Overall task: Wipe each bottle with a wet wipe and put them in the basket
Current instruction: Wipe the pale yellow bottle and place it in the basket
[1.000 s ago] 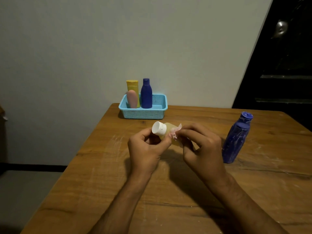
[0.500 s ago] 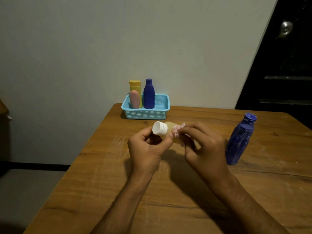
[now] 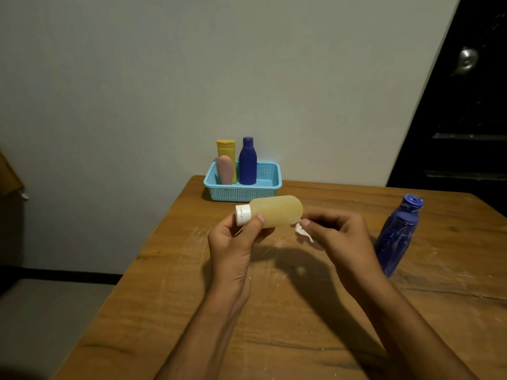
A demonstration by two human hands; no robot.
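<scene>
My left hand point(image 3: 233, 242) grips a yellowish translucent bottle point(image 3: 277, 213) with a white cap, held sideways above the table, cap to the left. My right hand point(image 3: 340, 234) pinches a small crumpled wet wipe point(image 3: 303, 233) just below the bottle's base end, apart from the bottle's side. A tall blue bottle point(image 3: 396, 237) stands on the table at the right. The light-blue basket point(image 3: 270, 190) at the table's far edge holds a yellow bottle point(image 3: 227, 150), a pink bottle point(image 3: 225, 170) and a dark blue bottle point(image 3: 247, 163), all upright.
The wooden table point(image 3: 274, 311) has its left edge running diagonally, with floor beyond it. A plain wall is behind the basket. A dark door with a metal knob point(image 3: 467, 60) fills the right background.
My right hand with the wipe has slid off the bottle's body toward its base end and pulled away, leaving the whole bottle visible. The left hand has kept its grip near the cap.
</scene>
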